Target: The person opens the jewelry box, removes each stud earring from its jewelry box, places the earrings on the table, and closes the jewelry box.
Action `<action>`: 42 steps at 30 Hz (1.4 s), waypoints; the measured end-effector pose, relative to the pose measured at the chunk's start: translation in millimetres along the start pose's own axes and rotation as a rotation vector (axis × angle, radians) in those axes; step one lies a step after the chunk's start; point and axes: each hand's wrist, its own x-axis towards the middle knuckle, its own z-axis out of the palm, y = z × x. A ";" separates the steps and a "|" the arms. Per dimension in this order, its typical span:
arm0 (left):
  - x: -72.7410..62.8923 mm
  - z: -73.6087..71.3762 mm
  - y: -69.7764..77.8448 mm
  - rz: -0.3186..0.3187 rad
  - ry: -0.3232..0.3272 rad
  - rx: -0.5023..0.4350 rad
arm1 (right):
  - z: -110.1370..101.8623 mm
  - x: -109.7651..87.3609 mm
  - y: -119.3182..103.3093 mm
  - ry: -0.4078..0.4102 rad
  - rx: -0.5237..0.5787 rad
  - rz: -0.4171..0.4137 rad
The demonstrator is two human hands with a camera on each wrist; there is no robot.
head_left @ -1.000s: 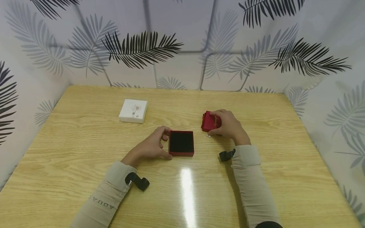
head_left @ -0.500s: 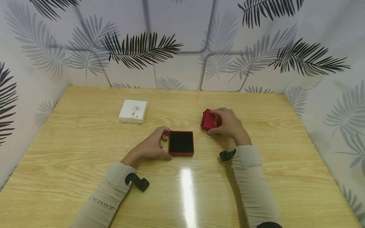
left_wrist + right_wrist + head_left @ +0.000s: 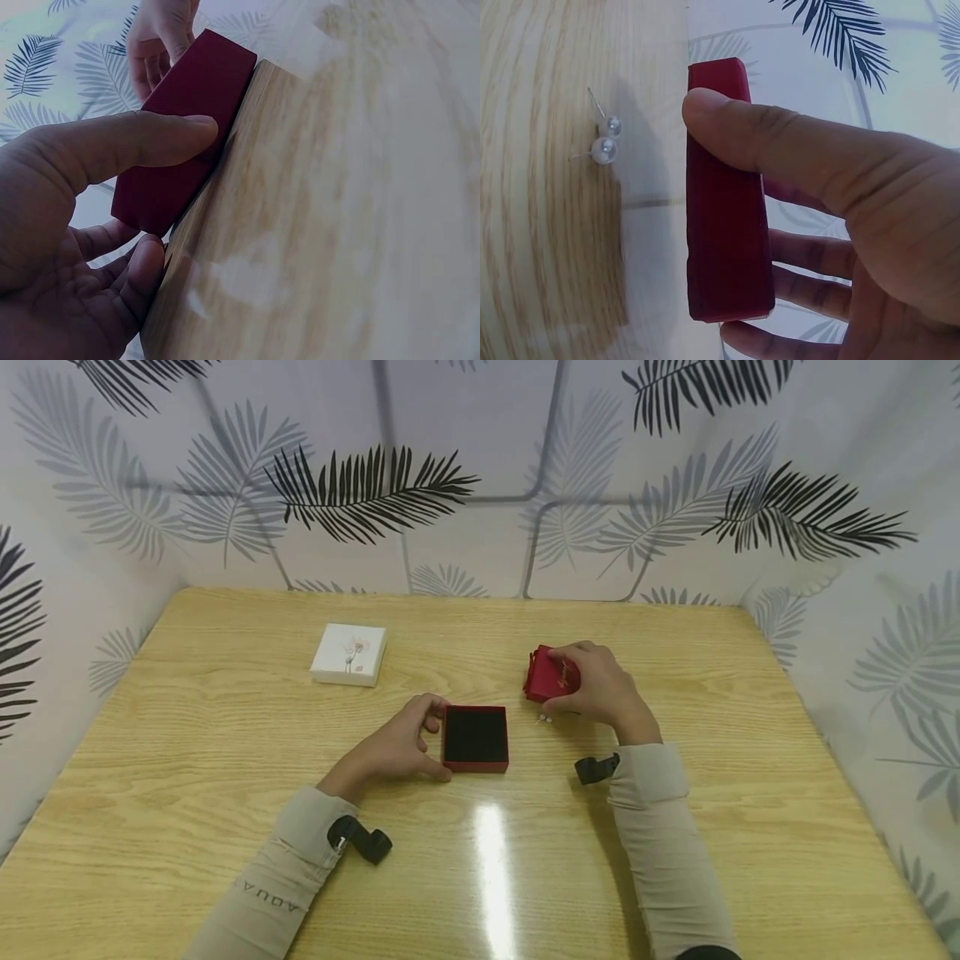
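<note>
My left hand point(image 3: 401, 745) grips the left side of a small red gift box base point(image 3: 476, 767) with a black pad inside. In the left wrist view its thumb lies along the box's red side wall point(image 3: 176, 90). My right hand point(image 3: 607, 693) pinches a red box lid point(image 3: 543, 681) with gold lettering and a red ribbon at its left edge. The right wrist view shows that lid point(image 3: 724, 225) held between thumb and fingers, just off the table. Two pearl stud earrings point(image 3: 606, 142) lie on the wood beside it, close below the right thumb in the head view.
A white square box point(image 3: 348, 653) with a printed flower stands at the back left of the wooden table point(image 3: 187, 718). Behind the table's far edge hangs a leaf-patterned curtain point(image 3: 480, 543). A bright light reflection point(image 3: 492, 868) falls across the front.
My right hand has lifted the red lid slightly and shifted it a little to the left and away, so the earrings show more fully. The left hand and box base have stayed put.
</note>
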 end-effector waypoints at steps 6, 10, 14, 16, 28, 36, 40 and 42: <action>-0.7 0.4 0.0 -0.011 0.000 -0.005 | 1.2 0.3 -2.4 -0.009 0.014 -0.015; -0.6 0.5 -1.0 -0.011 0.002 -0.004 | 1.8 0.0 -5.0 -0.014 0.008 -0.027; -0.7 0.5 -1.4 -0.007 0.002 -0.004 | 1.8 -0.2 -7.3 -0.030 0.011 -0.025; -1.0 0.4 -0.8 -0.004 0.002 -0.004 | 1.5 -0.9 -8.4 -0.037 0.012 -0.025; -0.3 0.7 -1.5 0.003 0.002 -0.004 | -1.0 -4.2 -16.2 -0.043 0.008 -0.037; 0.0 0.1 0.3 -0.006 0.003 -0.009 | -2.6 -5.2 -19.7 -0.041 0.002 -0.047; 0.4 0.1 -0.1 -0.007 0.004 -0.016 | -2.9 -5.6 -21.9 -0.039 -0.001 -0.056; 0.3 0.2 -0.3 -0.008 0.002 -0.020 | -2.9 -5.9 -23.1 -0.037 0.002 -0.063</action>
